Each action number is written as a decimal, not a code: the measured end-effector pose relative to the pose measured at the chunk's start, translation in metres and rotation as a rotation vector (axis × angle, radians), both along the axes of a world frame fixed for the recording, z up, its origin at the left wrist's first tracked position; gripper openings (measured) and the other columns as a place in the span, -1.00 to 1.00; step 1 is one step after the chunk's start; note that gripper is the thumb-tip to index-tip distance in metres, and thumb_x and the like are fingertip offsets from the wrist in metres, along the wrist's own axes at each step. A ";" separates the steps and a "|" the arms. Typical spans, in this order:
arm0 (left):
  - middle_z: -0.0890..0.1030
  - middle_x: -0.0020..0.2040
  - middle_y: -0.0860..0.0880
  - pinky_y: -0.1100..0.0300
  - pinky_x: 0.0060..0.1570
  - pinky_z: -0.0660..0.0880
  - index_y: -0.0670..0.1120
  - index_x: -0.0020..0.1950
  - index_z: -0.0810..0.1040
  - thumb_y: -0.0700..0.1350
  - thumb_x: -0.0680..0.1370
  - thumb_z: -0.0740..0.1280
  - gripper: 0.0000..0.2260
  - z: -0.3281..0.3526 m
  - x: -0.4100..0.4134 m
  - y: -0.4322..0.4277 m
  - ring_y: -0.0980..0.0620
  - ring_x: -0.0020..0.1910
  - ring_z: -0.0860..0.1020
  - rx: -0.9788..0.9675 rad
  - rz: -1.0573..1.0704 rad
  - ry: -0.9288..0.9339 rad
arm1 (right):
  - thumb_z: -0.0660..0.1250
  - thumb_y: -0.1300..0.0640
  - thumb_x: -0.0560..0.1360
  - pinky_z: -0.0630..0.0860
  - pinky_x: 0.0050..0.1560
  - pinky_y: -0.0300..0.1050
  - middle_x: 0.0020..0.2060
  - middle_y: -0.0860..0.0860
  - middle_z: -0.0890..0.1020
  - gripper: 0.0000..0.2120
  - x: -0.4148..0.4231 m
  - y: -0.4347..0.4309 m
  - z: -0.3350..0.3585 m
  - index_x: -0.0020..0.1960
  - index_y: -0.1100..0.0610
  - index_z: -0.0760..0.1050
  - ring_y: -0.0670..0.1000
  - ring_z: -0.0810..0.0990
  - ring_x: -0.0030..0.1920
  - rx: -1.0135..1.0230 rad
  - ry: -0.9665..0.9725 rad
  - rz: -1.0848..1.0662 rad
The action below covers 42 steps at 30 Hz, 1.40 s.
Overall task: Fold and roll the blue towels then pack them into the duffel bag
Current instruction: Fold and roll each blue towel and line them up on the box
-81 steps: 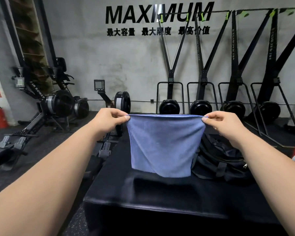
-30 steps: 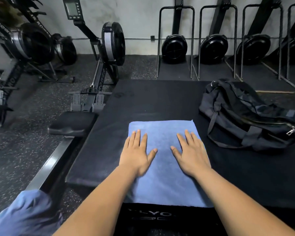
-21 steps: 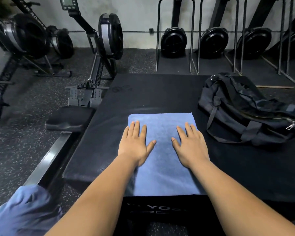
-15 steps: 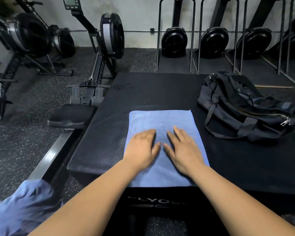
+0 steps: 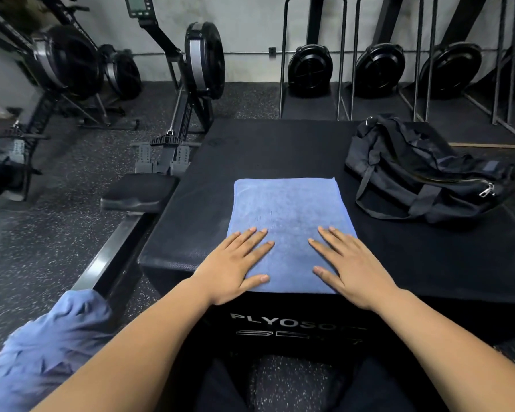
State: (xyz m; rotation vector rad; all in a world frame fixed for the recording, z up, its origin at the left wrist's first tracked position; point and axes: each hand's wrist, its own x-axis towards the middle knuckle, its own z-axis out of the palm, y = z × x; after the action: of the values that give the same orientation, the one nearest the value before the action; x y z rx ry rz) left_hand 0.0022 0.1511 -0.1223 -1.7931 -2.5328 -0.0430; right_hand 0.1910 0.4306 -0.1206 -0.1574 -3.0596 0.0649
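Note:
A folded blue towel (image 5: 289,215) lies flat on the black plyo box (image 5: 265,150), its near edge at the box's front edge. My left hand (image 5: 235,266) rests palm down on the towel's near left corner, fingers spread. On the near right corner my right hand (image 5: 348,266) lies flat in the same way. Neither hand grips anything. The black duffel bag (image 5: 422,171) sits slumped on the box to the right of the towel, its zipper pull at the right end. A crumpled heap of blue towels (image 5: 42,346) lies low at the left.
A rowing machine (image 5: 173,120) with its seat (image 5: 137,191) and rail stands close along the box's left side. More rowers stand at the far left. Ski machines with black flywheels (image 5: 309,66) line the back wall. Speckled rubber floor (image 5: 57,233) surrounds the box.
I laid the held-up towel flat on the box. Since then both hands have slid from the towel's middle toward its near edge and apart to its two near corners.

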 end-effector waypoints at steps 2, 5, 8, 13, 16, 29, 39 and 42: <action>-0.19 0.72 0.08 -0.01 0.66 -0.17 0.15 0.72 -0.12 0.41 0.69 -0.07 -0.33 0.001 0.002 -0.001 0.07 0.68 -0.27 0.008 0.014 -0.009 | -0.16 -0.43 0.66 0.06 0.64 0.10 0.70 -0.08 0.01 -0.32 0.003 0.000 -0.003 0.69 -0.16 0.08 -0.02 -0.09 0.69 -0.007 0.026 -0.033; -0.13 0.73 0.10 -0.03 0.67 -0.12 0.17 0.72 -0.05 0.41 0.69 -0.02 -0.34 -0.001 0.004 -0.007 0.06 0.69 -0.22 0.054 0.017 -0.043 | -0.06 -0.39 0.68 0.10 0.62 0.07 0.67 -0.10 0.16 -0.38 0.011 0.001 -0.006 0.65 -0.15 0.24 -0.04 0.01 0.68 -0.064 0.108 -0.012; 0.06 0.72 0.09 -0.07 0.65 0.02 0.15 0.68 0.19 0.43 0.63 0.19 -0.31 -0.004 0.011 -0.016 0.06 0.70 -0.07 0.201 0.014 -0.147 | 0.16 -0.39 0.63 0.20 0.58 0.10 0.56 -0.16 0.38 -0.45 0.022 0.003 -0.009 0.49 -0.14 0.50 -0.06 0.18 0.64 -0.230 0.246 0.011; 0.24 0.66 0.03 -0.04 0.64 0.12 0.04 0.42 0.48 0.36 0.41 0.54 -0.30 -0.004 0.019 -0.023 0.02 0.69 0.04 0.374 0.020 -0.305 | 0.52 -0.44 0.34 0.03 0.65 -0.02 0.48 -0.27 0.44 -0.51 0.036 0.001 -0.002 0.16 -0.24 0.57 -0.19 0.14 0.62 -0.526 0.253 -0.047; 0.23 0.66 -0.01 -0.02 0.62 0.13 0.03 0.31 0.48 0.27 0.37 0.60 -0.36 -0.007 0.022 -0.026 -0.01 0.69 0.05 0.401 0.034 -0.309 | 0.61 -0.39 0.25 0.07 0.63 -0.02 0.51 -0.26 0.38 -0.47 0.039 0.002 0.003 0.08 -0.23 0.49 -0.20 0.06 0.63 -0.519 0.160 -0.010; 0.25 0.62 0.10 0.07 0.59 0.16 0.18 0.27 0.54 -0.12 0.37 0.47 -0.51 0.003 0.028 -0.030 0.11 0.67 0.07 0.435 0.182 -0.547 | 0.59 0.02 0.46 0.41 0.43 -0.14 0.07 -0.25 0.72 -0.96 0.040 0.000 0.013 -0.14 -0.05 0.75 -0.27 0.53 0.35 -0.908 0.399 -0.245; 0.66 0.29 0.20 0.12 0.49 0.38 0.03 0.17 0.73 -0.11 0.61 0.47 -0.84 0.016 0.022 -0.031 0.29 0.43 0.47 0.691 0.390 -0.776 | 0.56 -0.06 0.49 0.39 0.25 -0.35 0.12 -0.25 0.70 -0.96 0.043 0.002 0.022 -0.06 -0.17 0.75 -0.40 0.57 0.17 -0.968 0.418 -0.376; 0.72 0.17 0.16 0.07 0.35 0.52 0.05 0.16 0.74 -0.03 0.62 0.46 -0.87 0.019 0.018 -0.034 0.19 0.23 0.64 0.732 0.481 -0.810 | 0.54 -0.08 0.49 0.37 0.23 -0.36 0.16 -0.22 0.70 -0.91 0.043 0.003 0.026 -0.01 -0.15 0.75 -0.43 0.52 0.15 -0.936 0.388 -0.381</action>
State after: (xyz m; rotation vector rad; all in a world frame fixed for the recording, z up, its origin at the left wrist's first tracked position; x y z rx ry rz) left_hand 0.0202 0.1174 -0.1032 -0.9398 -2.7024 -1.7008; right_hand 0.2343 0.4341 -0.0947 -0.6671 -2.3201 1.3013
